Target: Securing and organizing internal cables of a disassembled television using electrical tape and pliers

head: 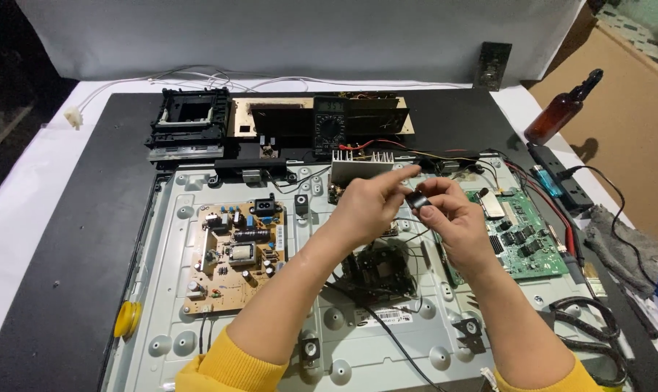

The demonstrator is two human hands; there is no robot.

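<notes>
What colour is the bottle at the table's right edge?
The bottle is amber brown with a black spray top; the head view shows it.

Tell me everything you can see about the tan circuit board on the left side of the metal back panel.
The tan circuit board is roughly square and lies flat on the left part of the grey metal back panel. It carries a black socket at its upper edge, small blue parts, a boxy transformer near the middle and silvery cylinders at its lower left. Thin black wires leave its bottom edge. Neither hand touches it; the left forearm passes just to its right.
</notes>
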